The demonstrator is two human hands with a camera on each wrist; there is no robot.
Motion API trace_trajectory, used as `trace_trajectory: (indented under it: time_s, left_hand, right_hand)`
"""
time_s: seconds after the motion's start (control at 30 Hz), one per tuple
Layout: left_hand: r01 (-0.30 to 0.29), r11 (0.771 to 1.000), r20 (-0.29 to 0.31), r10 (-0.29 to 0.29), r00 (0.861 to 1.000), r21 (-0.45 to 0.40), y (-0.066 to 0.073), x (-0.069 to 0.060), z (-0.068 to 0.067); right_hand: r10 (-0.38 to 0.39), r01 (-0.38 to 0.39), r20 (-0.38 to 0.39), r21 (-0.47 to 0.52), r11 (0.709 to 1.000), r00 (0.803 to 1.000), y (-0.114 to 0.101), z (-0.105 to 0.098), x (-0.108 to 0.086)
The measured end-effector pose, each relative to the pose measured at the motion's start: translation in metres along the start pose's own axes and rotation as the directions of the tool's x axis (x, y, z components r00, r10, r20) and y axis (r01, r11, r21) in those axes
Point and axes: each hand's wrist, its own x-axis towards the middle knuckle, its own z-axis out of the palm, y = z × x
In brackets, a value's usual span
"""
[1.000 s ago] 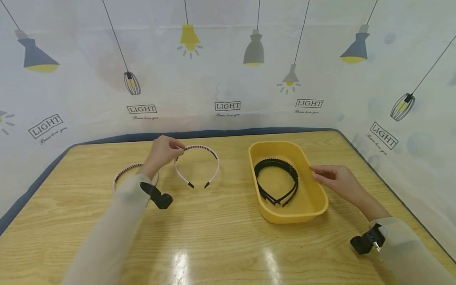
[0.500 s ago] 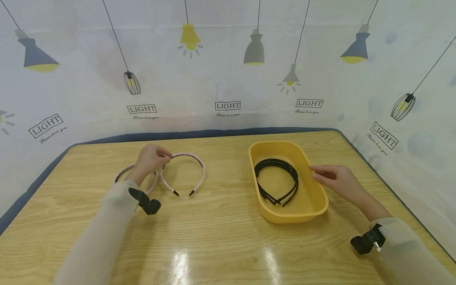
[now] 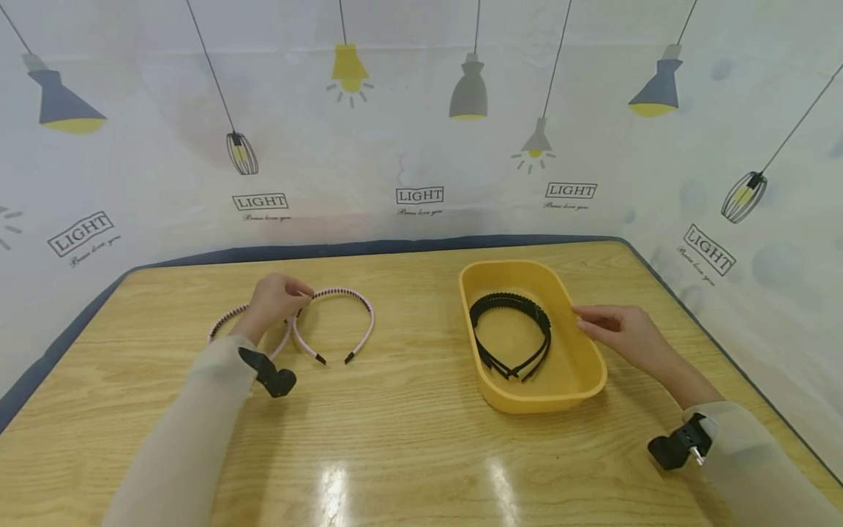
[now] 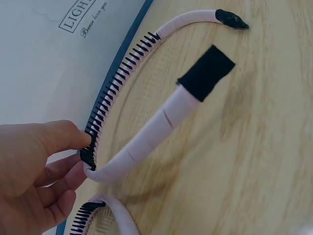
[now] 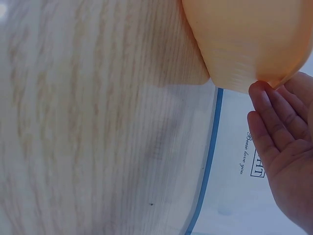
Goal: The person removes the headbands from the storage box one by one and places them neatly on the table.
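Note:
My left hand (image 3: 270, 304) pinches a pink headband (image 3: 362, 298) with dark comb-like teeth and black tips. In the left wrist view, thumb and fingers meet at the toothed band (image 4: 105, 100). A second pink headband (image 3: 227, 316) lies just left of it, partly hidden behind the hand and sleeve. My right hand (image 3: 628, 333) holds the right rim of a yellow plastic bin (image 3: 579, 366); in the right wrist view, the fingers (image 5: 271, 115) touch its outer side below the rim. Several black headbands (image 3: 514, 300) lie overlapped inside the bin, toward its left wall.
The wooden table (image 3: 395, 439) has a dark blue edge (image 3: 395, 247) along its back and sides. Behind it hangs a pale cloth backdrop (image 3: 296, 88) printed with lamps. Both forearms wear black wrist cameras (image 3: 268, 372) over light sleeves.
My left hand has moved left and slightly nearer with the pink headband, bringing it right beside the second one. The right hand and the bin stay in place.

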Motion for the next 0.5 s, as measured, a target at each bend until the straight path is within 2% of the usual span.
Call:
trace_trajectory:
  time_s: [0.5]
  left_hand:
    - [0.021, 0.999, 0.056, -0.024, 0.998, 0.047, -0.0003, 0.0019, 0.0031]
  right_hand:
    - [0.002, -0.002, 0.004, 0.009, 1.0, 1.0, -0.0005, -0.0001, -0.0003]
